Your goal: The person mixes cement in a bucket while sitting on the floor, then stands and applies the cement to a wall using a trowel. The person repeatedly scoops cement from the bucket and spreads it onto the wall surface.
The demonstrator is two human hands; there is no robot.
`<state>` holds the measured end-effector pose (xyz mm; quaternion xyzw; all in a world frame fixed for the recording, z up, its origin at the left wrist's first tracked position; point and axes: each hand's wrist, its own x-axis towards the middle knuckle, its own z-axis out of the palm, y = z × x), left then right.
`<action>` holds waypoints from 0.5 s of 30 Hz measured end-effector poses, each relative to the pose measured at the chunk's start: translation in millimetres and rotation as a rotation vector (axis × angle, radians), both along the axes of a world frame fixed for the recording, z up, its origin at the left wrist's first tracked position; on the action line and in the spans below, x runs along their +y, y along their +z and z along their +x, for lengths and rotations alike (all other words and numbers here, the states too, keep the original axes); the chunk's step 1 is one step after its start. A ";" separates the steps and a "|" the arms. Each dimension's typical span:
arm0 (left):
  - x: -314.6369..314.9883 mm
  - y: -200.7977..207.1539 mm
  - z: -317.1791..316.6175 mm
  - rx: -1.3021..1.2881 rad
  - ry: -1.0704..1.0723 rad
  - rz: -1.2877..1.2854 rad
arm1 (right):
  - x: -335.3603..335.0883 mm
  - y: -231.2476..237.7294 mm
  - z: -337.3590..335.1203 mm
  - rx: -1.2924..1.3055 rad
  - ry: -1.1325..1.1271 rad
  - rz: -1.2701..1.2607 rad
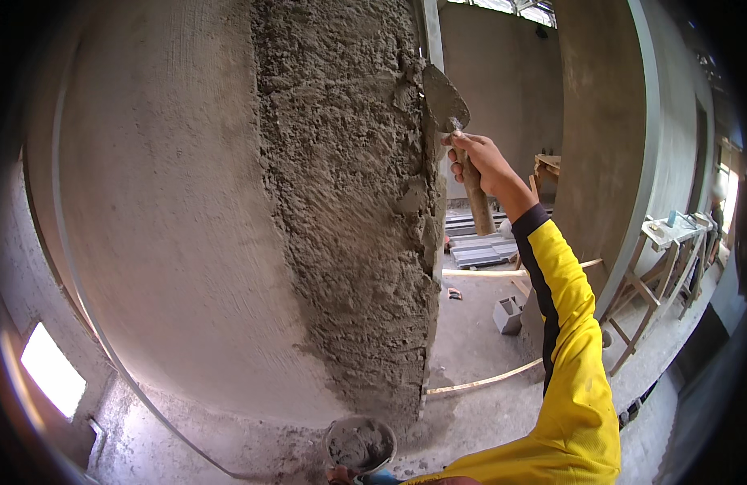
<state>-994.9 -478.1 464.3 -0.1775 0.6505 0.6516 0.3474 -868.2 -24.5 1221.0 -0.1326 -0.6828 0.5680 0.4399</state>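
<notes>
My right hand point(480, 166), at the end of a yellow and black sleeve, is closed around the wooden handle of a trowel point(446, 99). The handle hangs below my grip and the mortar-smeared metal blade points up. That blade is at the right edge of a strip of rough, wet mortar point(349, 162) on the wall, beside a thin upright edge strip point(432, 36). A round bucket of mortar point(360, 444) stands at the wall's foot, low in the view. Small reddish and blue shapes by its near rim are too cut off to identify. My left hand does not show.
Smoother plaster point(171, 202) covers the wall's left part, with a pale hose or cable point(107, 343) curving past it. Through the opening at right are wooden strips point(487, 378) on the floor, a hollow block point(508, 315), stacked grey planks point(480, 250) and a wooden trestle point(652, 279).
</notes>
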 end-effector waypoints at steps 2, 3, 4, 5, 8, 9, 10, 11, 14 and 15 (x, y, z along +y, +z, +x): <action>-2.2 -0.8 -0.2 -0.006 0.020 0.001 | -10.0 -4.6 -0.9 0.001 -0.050 -0.006; -3.5 -1.4 -0.1 -0.009 0.028 0.004 | -12.9 -9.3 0.2 -0.009 -0.093 0.008; -4.2 -2.0 -1.9 -0.014 0.045 0.007 | -17.0 -14.8 -0.5 -0.017 -0.133 0.022; -6.9 -2.8 -2.6 -0.015 0.060 0.007 | -20.7 -19.9 -1.8 -0.024 -0.173 0.036; -13.8 -5.6 -2.7 -0.034 0.093 0.008 | -30.1 -29.1 -9.3 0.083 -0.226 0.081; -15.0 -6.8 -2.5 -0.039 0.109 0.009 | -31.6 -25.1 -16.2 0.109 -0.167 0.142; -11.1 -6.8 -1.7 -0.047 0.107 0.014 | -29.1 -19.8 -19.9 0.093 -0.099 0.147; -9.4 -7.0 -1.0 -0.053 0.111 0.019 | -28.9 -12.4 -23.0 0.078 -0.031 0.153; -6.8 -7.6 -1.8 -0.061 0.129 0.027 | -12.0 -15.2 -37.9 0.073 0.019 0.108; -7.8 -7.6 -2.2 -0.062 0.138 0.029 | -9.0 -19.6 -38.0 0.088 0.003 0.111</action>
